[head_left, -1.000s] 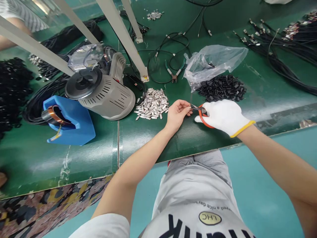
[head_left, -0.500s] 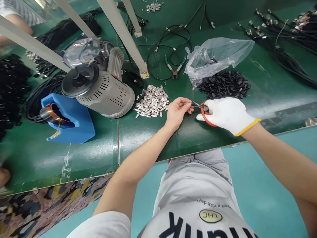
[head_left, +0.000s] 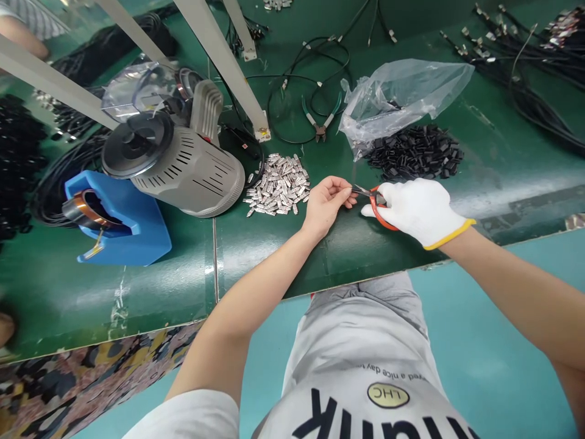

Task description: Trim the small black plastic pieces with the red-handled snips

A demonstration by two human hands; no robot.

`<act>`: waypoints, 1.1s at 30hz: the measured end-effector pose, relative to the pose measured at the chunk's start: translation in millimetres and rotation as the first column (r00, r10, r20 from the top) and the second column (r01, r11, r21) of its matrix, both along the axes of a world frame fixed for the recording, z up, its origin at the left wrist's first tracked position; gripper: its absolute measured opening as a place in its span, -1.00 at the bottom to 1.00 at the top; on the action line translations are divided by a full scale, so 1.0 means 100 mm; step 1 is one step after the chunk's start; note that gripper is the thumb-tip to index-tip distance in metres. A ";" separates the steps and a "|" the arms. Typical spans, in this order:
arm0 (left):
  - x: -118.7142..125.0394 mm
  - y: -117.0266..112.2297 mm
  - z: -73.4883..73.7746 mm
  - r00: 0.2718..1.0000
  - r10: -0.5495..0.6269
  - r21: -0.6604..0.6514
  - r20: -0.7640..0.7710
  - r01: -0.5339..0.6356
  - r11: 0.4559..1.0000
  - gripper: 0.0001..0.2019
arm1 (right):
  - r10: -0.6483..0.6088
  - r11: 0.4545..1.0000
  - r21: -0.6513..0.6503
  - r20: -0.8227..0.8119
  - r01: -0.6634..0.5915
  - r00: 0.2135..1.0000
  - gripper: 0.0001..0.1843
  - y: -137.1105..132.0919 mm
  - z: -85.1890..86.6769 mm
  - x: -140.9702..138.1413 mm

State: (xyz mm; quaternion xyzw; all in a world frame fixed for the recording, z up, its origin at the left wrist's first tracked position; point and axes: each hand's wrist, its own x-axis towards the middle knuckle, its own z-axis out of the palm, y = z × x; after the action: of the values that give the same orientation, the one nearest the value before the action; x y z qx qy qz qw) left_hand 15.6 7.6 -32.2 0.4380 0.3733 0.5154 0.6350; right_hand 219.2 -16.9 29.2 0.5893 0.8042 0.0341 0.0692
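My left hand (head_left: 325,204) is bare and pinches a small piece I cannot make out, right at the tips of the scissor blades. My right hand (head_left: 418,207), in a white glove with a yellow cuff, grips orange-handled scissors (head_left: 375,204) whose blades point left toward those fingers. Both hands hover just above the green table (head_left: 256,256) near its front edge. A pile of small silver metal shells (head_left: 278,185) lies just left of my left hand. A heap of small black plastic parts (head_left: 414,152) lies beyond my right hand.
A grey round machine (head_left: 183,161) and a blue tape dispenser (head_left: 121,222) stand at left. A clear plastic bag (head_left: 402,97), green-handled pliers (head_left: 320,122) and black cables (head_left: 516,67) lie further back. Slanted metal frame bars (head_left: 219,55) cross the upper left. Another person's arm (head_left: 22,36) shows top left.
Both hands stay together at the scissors, with hardly any shift. The view has tilted a little, so the table's things sit slightly higher and further left in the frame.
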 end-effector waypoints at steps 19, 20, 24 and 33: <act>0.02 -0.02 0.03 0.998 -0.045 0.021 -0.053 0.046 0.999 -0.60 | -0.002 0.998 -0.062 0.004 0.002 1.000 -0.16 -0.10 -0.02 0.04; 0.02 -0.02 0.03 0.997 -0.051 0.030 -0.058 0.053 0.998 -0.60 | -0.009 0.999 -0.052 -0.003 0.009 1.000 -0.17 -0.12 -0.01 0.04; 0.01 -0.03 0.03 0.995 -0.075 0.052 -0.061 0.078 0.996 -0.59 | -0.018 0.999 -0.047 -0.021 0.017 1.000 -0.18 -0.15 0.07 0.00; 0.00 -0.05 0.07 0.985 -0.121 0.076 -0.120 0.131 0.988 -0.57 | 0.003 0.997 -0.083 -0.018 -0.005 1.000 -0.13 -0.13 0.13 -0.03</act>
State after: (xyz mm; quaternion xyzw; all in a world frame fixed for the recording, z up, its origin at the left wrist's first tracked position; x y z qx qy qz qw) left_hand 16.0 2.2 -25.1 0.5160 0.3589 0.4631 0.6248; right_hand 216.4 -30.1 42.6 0.5847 0.8066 -0.0043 0.0866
